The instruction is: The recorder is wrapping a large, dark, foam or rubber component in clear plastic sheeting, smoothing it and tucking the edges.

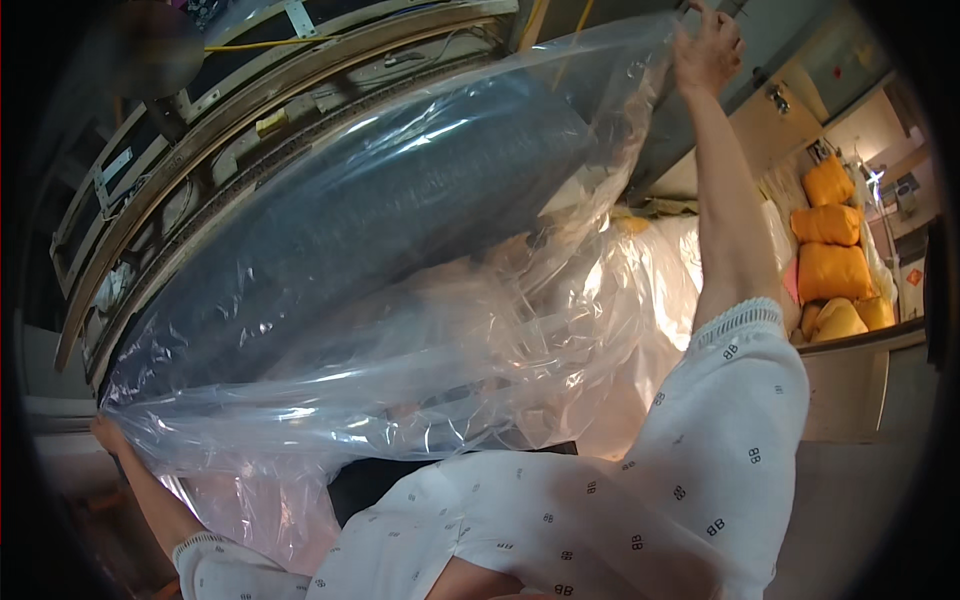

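A large sheet of clear plastic film [400, 310] is stretched slantwise between my two hands, creased and shining in the light. At the far left my left hand [106, 432] is closed on its gathered corner. My right hand [708, 52], raised high at the upper right with the arm stretched out, pinches the opposite corner, some of its fingers bent outward. Through the film shows a long dark blue-grey surface [380, 200], which I cannot identify. More crumpled plastic [270, 510] hangs low in front of my body.
Behind the film runs a long machine frame [230, 130] with rails and brackets, crossed by a yellow cord [265, 46]. Several orange bundles [835, 270] are piled at the right. Pale, glossy plastic [660, 260] lies heaped beyond the film, near my right arm.
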The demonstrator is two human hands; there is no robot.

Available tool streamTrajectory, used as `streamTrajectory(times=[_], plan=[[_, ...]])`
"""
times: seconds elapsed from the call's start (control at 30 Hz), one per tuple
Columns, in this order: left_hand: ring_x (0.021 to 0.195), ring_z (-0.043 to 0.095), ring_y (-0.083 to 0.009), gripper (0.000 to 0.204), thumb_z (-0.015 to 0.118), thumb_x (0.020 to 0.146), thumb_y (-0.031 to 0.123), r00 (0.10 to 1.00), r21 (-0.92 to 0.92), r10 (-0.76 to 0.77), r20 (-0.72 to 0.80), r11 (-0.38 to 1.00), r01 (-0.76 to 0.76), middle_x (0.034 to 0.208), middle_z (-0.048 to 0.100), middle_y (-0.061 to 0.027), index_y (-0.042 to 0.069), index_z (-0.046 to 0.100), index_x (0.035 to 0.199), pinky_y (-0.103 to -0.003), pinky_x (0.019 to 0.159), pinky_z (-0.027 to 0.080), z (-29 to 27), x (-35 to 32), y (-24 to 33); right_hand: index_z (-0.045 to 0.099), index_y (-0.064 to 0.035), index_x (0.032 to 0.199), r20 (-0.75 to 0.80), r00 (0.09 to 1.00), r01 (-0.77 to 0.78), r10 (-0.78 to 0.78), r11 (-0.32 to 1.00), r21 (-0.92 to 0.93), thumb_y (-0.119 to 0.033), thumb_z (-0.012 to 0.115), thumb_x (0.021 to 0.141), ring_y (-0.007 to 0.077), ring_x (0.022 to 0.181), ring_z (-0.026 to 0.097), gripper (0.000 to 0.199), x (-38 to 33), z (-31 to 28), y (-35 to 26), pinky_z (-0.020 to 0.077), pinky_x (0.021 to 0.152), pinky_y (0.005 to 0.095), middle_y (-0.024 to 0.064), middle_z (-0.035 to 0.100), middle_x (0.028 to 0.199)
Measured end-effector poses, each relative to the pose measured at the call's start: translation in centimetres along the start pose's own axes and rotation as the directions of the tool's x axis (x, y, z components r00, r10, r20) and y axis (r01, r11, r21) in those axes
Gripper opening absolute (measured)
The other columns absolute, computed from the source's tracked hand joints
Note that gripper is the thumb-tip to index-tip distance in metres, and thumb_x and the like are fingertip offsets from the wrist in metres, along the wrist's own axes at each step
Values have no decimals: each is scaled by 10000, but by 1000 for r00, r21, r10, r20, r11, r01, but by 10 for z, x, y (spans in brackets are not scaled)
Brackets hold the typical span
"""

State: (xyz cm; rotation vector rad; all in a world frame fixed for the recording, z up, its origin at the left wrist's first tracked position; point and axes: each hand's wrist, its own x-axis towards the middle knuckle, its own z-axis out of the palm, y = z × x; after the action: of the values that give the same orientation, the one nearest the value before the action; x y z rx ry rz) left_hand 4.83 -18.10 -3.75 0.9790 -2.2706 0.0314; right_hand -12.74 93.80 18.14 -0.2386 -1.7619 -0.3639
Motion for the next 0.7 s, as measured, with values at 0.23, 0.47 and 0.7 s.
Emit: streamTrajectory(times=[0.23, 0.47, 0.7], plan=[[904, 531, -387, 444, 390, 896, 380, 987, 61, 66, 150, 995, -76, 940, 558, -240, -37, 524, 970, -437, 786, 411, -47, -41, -40, 500, -80, 1159, 396, 850, 42, -347, 795, 605, -279, 620, 748, 303, 907, 573, 472, -137, 45, -70, 441, 779, 377, 108, 594, 1047], [869, 515, -426, 357, 375, 916, 304, 982, 122, 97, 161, 986, -118, 903, 532, -279, -41, 466, 896, -470, 719, 381, -68, -23, -69, 511, -98, 1129, 965, 226, -664, -134, 703, 253, -252, 633, 722, 295, 942, 561, 451, -118, 64, -33, 457, 772, 370, 112, 583, 1075], [904, 510, -425, 425, 389, 908, 349, 971, 54, 161, 179, 983, -173, 956, 516, -306, -67, 466, 954, -448, 773, 377, -34, -12, -57, 512, -54, 1019, 712, 670, 46, -209, 969, 241, -233, 612, 739, 312, 1036, 489, 346, -95, 37, -45, 443, 798, 375, 146, 484, 1169]])
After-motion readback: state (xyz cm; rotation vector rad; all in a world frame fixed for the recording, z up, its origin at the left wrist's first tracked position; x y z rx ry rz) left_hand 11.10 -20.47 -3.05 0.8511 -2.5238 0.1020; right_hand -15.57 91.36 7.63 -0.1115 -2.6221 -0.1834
